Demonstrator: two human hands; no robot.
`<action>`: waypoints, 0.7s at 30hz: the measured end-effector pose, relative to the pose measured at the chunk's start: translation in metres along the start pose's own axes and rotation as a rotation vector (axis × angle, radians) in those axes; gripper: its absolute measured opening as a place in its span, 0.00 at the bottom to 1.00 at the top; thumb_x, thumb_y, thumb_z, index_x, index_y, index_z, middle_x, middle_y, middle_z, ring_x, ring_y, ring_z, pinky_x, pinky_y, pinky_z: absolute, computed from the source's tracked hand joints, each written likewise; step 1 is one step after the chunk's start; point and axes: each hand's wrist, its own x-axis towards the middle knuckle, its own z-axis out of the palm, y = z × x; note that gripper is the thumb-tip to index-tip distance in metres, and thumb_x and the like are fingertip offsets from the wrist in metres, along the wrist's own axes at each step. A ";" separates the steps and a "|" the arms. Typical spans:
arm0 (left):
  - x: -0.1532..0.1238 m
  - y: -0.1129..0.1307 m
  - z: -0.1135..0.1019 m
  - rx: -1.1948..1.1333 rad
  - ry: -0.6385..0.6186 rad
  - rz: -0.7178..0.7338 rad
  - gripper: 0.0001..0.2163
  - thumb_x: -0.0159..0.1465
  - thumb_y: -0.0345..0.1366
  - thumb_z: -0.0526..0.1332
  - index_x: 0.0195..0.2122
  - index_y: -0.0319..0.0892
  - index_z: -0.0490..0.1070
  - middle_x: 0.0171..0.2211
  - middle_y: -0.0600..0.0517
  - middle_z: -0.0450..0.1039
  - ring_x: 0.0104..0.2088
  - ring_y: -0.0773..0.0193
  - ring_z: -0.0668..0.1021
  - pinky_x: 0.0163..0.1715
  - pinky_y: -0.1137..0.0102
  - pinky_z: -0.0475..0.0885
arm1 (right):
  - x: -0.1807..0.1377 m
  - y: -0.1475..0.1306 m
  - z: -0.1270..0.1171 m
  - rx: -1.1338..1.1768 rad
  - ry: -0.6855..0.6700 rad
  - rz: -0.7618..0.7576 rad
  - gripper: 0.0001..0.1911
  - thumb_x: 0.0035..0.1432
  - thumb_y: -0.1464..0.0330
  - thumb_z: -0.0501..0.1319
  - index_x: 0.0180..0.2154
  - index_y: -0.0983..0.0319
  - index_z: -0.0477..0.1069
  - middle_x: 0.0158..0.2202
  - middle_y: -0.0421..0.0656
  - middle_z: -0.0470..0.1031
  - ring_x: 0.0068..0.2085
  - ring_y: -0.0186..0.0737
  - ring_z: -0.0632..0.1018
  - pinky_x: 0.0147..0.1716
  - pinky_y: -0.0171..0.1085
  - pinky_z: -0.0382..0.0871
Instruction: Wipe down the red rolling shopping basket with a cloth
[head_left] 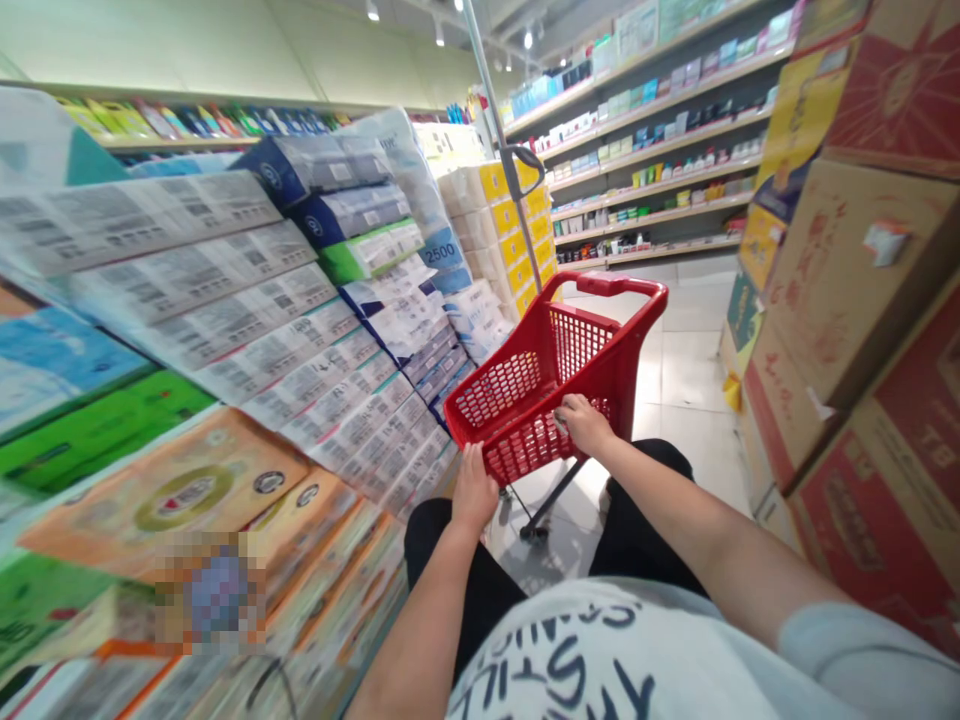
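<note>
A red plastic shopping cart with perforated walls stands in front of me, tilted in view. Its basket shows nothing inside. My left hand grips the rim at the near left corner, fingers hooked over the edge. Farther along the same near side, my right hand is closed over the rim. The cart's handle is on the far side, away from both hands. Below the basket, a dark leg with a wheel rests on the floor between my knees.
Stacked tissue packs rise close on my left, with orange packs nearer. Cardboard cartons line the right side. A metal pole stands behind the cart. Stocked shelves fill the back, beyond the tiled floor.
</note>
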 end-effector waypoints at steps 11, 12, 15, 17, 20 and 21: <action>-0.001 0.001 0.002 -0.013 -0.007 -0.011 0.31 0.56 0.22 0.53 0.62 0.35 0.49 0.60 0.35 0.59 0.65 0.47 0.58 0.61 0.50 0.62 | 0.003 -0.026 0.017 0.023 0.040 -0.123 0.12 0.58 0.77 0.56 0.41 0.60 0.74 0.47 0.47 0.68 0.50 0.42 0.66 0.47 0.37 0.65; -0.001 0.001 0.002 -0.016 -0.005 -0.013 0.31 0.56 0.22 0.53 0.62 0.36 0.49 0.60 0.36 0.59 0.65 0.47 0.58 0.61 0.49 0.62 | 0.000 -0.026 0.022 0.021 -0.007 -0.103 0.12 0.58 0.77 0.56 0.40 0.60 0.74 0.47 0.47 0.69 0.49 0.43 0.66 0.45 0.36 0.66; -0.002 0.003 0.003 -0.029 0.001 -0.024 0.32 0.56 0.22 0.53 0.63 0.37 0.48 0.60 0.37 0.59 0.65 0.48 0.58 0.61 0.49 0.63 | -0.006 -0.028 0.027 -0.004 -0.111 -0.078 0.14 0.56 0.79 0.55 0.40 0.60 0.74 0.46 0.46 0.69 0.48 0.42 0.67 0.42 0.35 0.66; -0.002 0.004 0.003 -0.036 -0.001 -0.030 0.32 0.55 0.22 0.53 0.63 0.36 0.48 0.61 0.36 0.58 0.65 0.47 0.57 0.61 0.49 0.62 | -0.004 -0.036 0.023 -0.007 -0.101 -0.127 0.14 0.57 0.79 0.54 0.40 0.60 0.74 0.46 0.46 0.69 0.49 0.42 0.67 0.43 0.35 0.66; -0.002 0.006 0.003 -0.049 -0.001 -0.037 0.33 0.54 0.22 0.53 0.63 0.36 0.48 0.61 0.36 0.57 0.66 0.47 0.56 0.61 0.48 0.61 | 0.006 -0.053 0.011 0.017 -0.042 -0.229 0.13 0.60 0.77 0.53 0.39 0.61 0.74 0.45 0.47 0.68 0.50 0.43 0.65 0.45 0.36 0.66; -0.002 0.007 0.003 -0.054 -0.001 -0.041 0.34 0.54 0.22 0.53 0.63 0.36 0.48 0.61 0.36 0.57 0.66 0.47 0.56 0.62 0.48 0.60 | 0.010 -0.059 0.007 0.023 -0.028 -0.259 0.13 0.60 0.77 0.53 0.39 0.61 0.74 0.45 0.48 0.68 0.50 0.43 0.65 0.46 0.37 0.66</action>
